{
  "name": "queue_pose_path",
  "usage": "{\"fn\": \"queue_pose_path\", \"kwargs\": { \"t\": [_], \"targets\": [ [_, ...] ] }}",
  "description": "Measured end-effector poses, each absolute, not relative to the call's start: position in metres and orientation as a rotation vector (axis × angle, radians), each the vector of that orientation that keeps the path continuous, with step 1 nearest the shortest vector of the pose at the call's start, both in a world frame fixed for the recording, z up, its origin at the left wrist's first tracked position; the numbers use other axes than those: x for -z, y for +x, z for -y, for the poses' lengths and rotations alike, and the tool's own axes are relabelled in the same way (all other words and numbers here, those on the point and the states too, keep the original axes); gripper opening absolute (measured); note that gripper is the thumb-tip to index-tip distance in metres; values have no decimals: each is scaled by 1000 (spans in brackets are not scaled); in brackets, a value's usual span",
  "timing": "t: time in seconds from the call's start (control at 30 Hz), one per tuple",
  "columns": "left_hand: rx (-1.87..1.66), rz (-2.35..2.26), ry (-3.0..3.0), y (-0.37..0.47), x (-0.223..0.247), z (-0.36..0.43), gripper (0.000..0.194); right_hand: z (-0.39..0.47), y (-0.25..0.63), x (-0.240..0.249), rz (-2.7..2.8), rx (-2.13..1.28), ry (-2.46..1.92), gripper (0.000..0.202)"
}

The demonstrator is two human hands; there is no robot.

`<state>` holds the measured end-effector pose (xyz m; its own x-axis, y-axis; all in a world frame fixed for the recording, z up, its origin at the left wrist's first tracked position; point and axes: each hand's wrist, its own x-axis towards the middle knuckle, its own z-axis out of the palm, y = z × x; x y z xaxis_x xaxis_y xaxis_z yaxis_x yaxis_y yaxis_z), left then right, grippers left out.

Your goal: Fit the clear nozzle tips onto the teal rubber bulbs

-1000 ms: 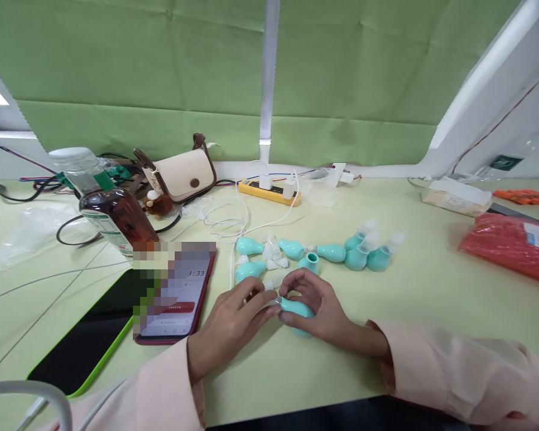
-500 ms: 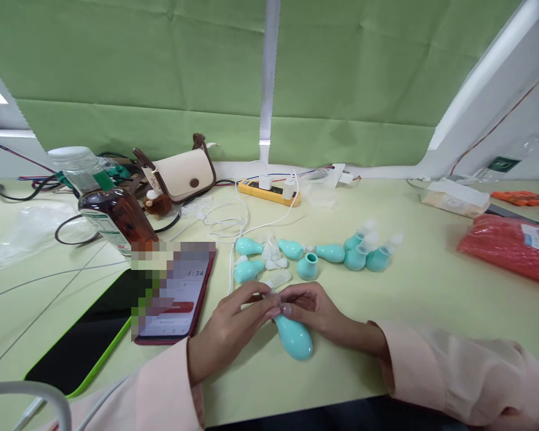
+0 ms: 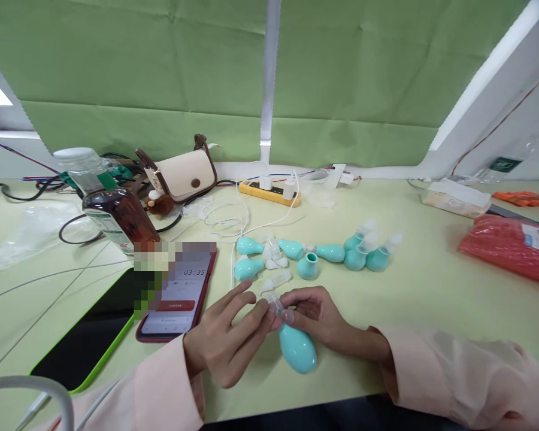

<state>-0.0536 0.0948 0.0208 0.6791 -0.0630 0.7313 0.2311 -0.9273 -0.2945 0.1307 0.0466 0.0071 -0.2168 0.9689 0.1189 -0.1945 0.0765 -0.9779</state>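
Observation:
A glossy turquoise bulb (image 3: 298,349) lies near the table's front edge, its narrow end pointing away and up to the left. My right hand (image 3: 317,314) grips the bulb's neck between thumb and fingers. The fingertips of my left hand (image 3: 240,332) pinch a clear plastic piece (image 3: 274,303) at the neck's mouth. Just beyond sits a loose clear nozzle (image 3: 277,279). Farther back are several more turquoise bulbs, one an open-mouthed bulb (image 3: 308,266) standing upright. At their right, bulbs with clear tips (image 3: 379,257) stand grouped together.
On the left are a red-cased phone (image 3: 179,296), a green-edged phone (image 3: 94,332) and a bottle of dark liquid (image 3: 117,212). Behind lie a cream bag (image 3: 184,173), a yellow power strip (image 3: 269,193) and white cables. A red package (image 3: 512,245) rests at the right.
The held bulb has shifted slightly toward me and to the right. My left fingers have spread and moved, so the clear piece at the neck shows more.

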Motion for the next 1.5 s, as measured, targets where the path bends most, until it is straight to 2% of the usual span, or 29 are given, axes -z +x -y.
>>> {"fn": "queue_pose_path", "kwargs": {
  "t": [0.27, 0.43, 0.63, 0.9, 1.13, 1.5],
  "targets": [
    [1136, 96, -2497, -52, -26, -94, 13, -46, 131, -10, 1268, -1364, -889, 15],
    [1217, 74, -2423, -47, -30, -96, 19, -48, 134, -7, 1331, -1250, -931, 14],
    [1152, 103, -2437, -42, -27, -99, 6, -47, 134, -5, 1359, -1145, -984, 16],
    [1138, 209, -2645, -46, -18, -102, 21, -48, 134, -8, 1410, -1048, -996, 12],
    [1083, 410, -2747, -41, -18, -99, 10, -49, 133, -4, 1457, -860, -1006, 10],
    [1131, 506, -2606, -36, -20, -97, 11, -56, 134, -8, 1252, -945, -1159, 18]
  ]
}}
